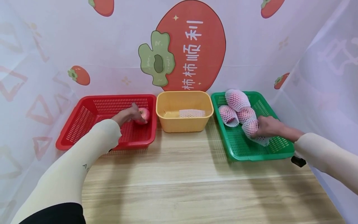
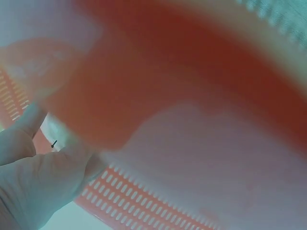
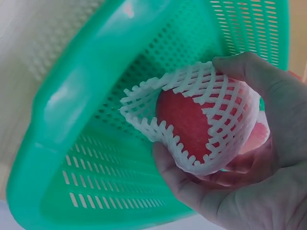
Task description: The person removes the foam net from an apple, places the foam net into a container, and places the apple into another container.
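My left hand (image 1: 129, 114) reaches into the red basket (image 1: 64, 138) and grips a pink-red apple (image 1: 144, 114) near its right wall. In the left wrist view, the apple's stem end (image 2: 58, 130) shows between thumb and fingers; most of the fruit is hidden. Over in the green basket (image 1: 233, 152), my right hand (image 1: 268, 126) holds an apple in a white foam net (image 1: 250, 127). The right wrist view shows fingers and thumb curled round this netted apple (image 3: 184, 127), its red skin bare at the net's open end. Several more netted apples (image 1: 237, 99) lie beside it.
Between the two baskets stands a yellow bin (image 1: 183, 124) with white foam netting (image 1: 191, 113) inside. All three containers stand on a wood-grain table (image 1: 181, 177), against a printed cloth backdrop (image 1: 112, 46) that also runs along both sides.
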`<move>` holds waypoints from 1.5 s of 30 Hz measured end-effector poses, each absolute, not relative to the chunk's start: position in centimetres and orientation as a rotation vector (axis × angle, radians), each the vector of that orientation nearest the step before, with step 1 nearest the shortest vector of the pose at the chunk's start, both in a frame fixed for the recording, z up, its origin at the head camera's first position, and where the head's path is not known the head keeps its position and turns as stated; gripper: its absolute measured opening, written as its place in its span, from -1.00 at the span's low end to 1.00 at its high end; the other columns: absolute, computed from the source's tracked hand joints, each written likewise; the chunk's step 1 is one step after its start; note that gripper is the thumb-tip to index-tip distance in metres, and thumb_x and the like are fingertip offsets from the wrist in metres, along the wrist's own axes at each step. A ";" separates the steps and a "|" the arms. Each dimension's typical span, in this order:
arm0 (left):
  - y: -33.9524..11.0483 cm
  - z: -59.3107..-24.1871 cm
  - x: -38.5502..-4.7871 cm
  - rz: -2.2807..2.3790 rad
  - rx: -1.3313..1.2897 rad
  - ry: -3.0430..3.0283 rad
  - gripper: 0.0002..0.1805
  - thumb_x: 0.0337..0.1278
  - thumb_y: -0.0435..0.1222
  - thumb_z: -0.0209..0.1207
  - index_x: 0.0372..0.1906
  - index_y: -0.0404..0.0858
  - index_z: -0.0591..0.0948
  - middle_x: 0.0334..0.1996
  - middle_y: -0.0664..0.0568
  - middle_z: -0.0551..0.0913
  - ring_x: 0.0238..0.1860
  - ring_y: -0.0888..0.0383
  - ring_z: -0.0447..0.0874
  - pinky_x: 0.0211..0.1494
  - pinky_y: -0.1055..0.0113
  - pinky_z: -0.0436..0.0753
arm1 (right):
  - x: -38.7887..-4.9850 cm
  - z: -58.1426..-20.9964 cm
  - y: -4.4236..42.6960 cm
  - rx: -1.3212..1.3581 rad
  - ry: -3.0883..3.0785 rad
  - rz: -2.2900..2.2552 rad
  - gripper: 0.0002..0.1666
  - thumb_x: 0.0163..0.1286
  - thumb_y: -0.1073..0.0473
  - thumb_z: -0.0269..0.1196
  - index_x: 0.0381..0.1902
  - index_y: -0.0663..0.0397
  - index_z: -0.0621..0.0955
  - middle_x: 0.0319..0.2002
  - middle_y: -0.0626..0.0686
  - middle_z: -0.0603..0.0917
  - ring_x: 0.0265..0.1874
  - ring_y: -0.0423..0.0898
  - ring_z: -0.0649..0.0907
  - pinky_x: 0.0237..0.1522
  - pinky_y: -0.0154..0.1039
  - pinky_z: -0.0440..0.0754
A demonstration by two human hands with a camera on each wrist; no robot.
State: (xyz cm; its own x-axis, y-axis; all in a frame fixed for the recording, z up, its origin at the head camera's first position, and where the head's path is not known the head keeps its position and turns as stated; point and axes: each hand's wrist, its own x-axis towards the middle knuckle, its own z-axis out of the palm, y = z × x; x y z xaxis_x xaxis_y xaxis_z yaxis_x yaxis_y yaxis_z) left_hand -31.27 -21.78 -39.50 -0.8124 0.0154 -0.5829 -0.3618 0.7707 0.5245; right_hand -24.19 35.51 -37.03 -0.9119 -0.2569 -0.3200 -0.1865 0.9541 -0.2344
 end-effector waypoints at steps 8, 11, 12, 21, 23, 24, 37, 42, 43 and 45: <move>-22.3 -38.8 -30.8 0.939 -0.251 2.381 0.33 0.26 -0.20 0.44 0.64 -0.43 -0.40 0.57 -0.43 -0.04 0.51 -0.34 0.05 0.66 -0.21 0.12 | -23.5 -35.6 34.6 -0.370 2.802 -0.324 -0.24 0.13 -0.08 0.57 -0.05 0.41 0.47 -0.34 0.22 0.62 -0.44 0.02 0.66 -0.48 -0.13 0.66; -22.9 -38.3 -30.5 0.994 -0.250 2.386 0.34 0.23 -0.20 0.45 0.65 -0.39 -0.39 0.58 -0.42 -0.03 0.52 -0.35 0.04 0.65 -0.24 0.11 | -23.3 -34.9 34.1 -0.382 2.811 -0.353 -0.20 0.12 -0.07 0.59 0.01 0.41 0.46 -0.30 0.24 0.63 -0.41 0.03 0.66 -0.47 -0.13 0.67; -23.1 -38.2 -30.4 0.999 -0.237 2.392 0.34 0.26 -0.20 0.43 0.65 -0.40 -0.41 0.60 -0.43 -0.07 0.55 -0.36 0.01 0.66 -0.25 0.07 | -23.2 -34.7 33.9 -0.387 2.816 -0.362 -0.18 0.12 -0.07 0.59 0.02 0.42 0.46 -0.29 0.24 0.63 -0.41 0.03 0.65 -0.46 -0.13 0.67; -24.8 -36.7 -29.5 1.050 -0.195 2.433 0.06 0.40 -0.11 0.34 0.60 -0.48 -0.11 0.47 -0.43 0.13 0.47 -0.34 0.11 0.61 -0.26 0.21 | -22.9 -32.5 31.9 -0.494 2.864 -0.377 -0.09 0.09 -0.05 0.62 0.14 0.45 0.45 -0.19 0.27 0.63 -0.36 0.03 0.65 -0.43 -0.13 0.68; -25.1 -36.4 -29.2 1.052 -0.192 2.440 0.06 0.41 -0.09 0.33 0.61 -0.47 -0.09 0.47 -0.42 0.14 0.47 -0.35 0.12 0.59 -0.28 0.24 | -22.7 -32.0 31.3 -0.511 2.866 -0.387 -0.06 0.09 -0.05 0.62 0.18 0.47 0.45 -0.16 0.29 0.64 -0.34 0.04 0.65 -0.41 -0.12 0.69; -25.2 -36.3 -29.1 1.055 -0.185 2.449 0.06 0.41 -0.08 0.33 0.62 -0.46 -0.09 0.48 -0.42 0.14 0.48 -0.35 0.13 0.58 -0.29 0.26 | -22.7 -31.8 31.1 -0.519 2.869 -0.390 -0.04 0.09 -0.05 0.63 0.20 0.47 0.45 -0.14 0.30 0.64 -0.32 0.05 0.65 -0.39 -0.12 0.70; -24.2 -34.1 -27.8 1.111 -0.084 2.532 0.02 0.43 -0.06 0.31 0.64 -0.42 -0.02 0.54 -0.44 0.15 0.53 -0.40 0.15 0.56 -0.32 0.27 | -20.6 -30.3 26.4 -0.705 2.883 -0.434 -0.09 0.02 0.03 0.65 0.22 0.34 0.51 -0.04 0.22 0.70 -0.17 0.06 0.66 -0.20 -0.01 0.75; -23.5 -33.2 -27.0 1.174 -0.065 2.522 0.03 0.45 -0.07 0.29 0.67 -0.36 -0.08 0.58 -0.45 0.12 0.56 -0.40 0.13 0.55 -0.33 0.28 | -19.1 -30.6 24.2 -0.767 2.891 -0.409 0.02 -0.02 0.05 0.68 0.33 0.33 0.48 0.12 0.26 0.67 0.03 0.15 0.64 0.03 0.12 0.76; -23.3 -33.1 -26.9 1.187 -0.062 2.518 0.04 0.45 -0.07 0.29 0.67 -0.35 -0.10 0.58 -0.45 0.11 0.57 -0.39 0.12 0.56 -0.33 0.28 | -18.9 -30.7 23.8 -0.772 2.887 -0.402 0.05 -0.04 0.05 0.69 0.35 0.33 0.47 0.13 0.27 0.66 0.05 0.15 0.65 0.05 0.13 0.76; -23.0 -32.9 -26.5 1.207 -0.061 2.508 0.05 0.45 -0.07 0.30 0.68 -0.33 -0.12 0.59 -0.43 0.11 0.58 -0.38 0.12 0.56 -0.33 0.27 | -18.3 -31.0 23.1 -0.784 2.869 -0.399 0.07 -0.05 0.05 0.70 0.36 0.32 0.47 0.14 0.26 0.66 0.04 0.14 0.67 0.07 0.13 0.76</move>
State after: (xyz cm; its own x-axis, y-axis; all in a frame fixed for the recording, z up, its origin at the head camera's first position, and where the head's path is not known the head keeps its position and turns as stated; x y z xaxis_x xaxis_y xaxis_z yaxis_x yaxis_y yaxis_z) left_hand -26.48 -23.02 -32.95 -0.9358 0.1136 -0.3337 -0.1899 0.6350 0.7488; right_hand -18.33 23.07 -30.97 -0.8543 -0.5157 -0.0651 -0.4784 0.8290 -0.2896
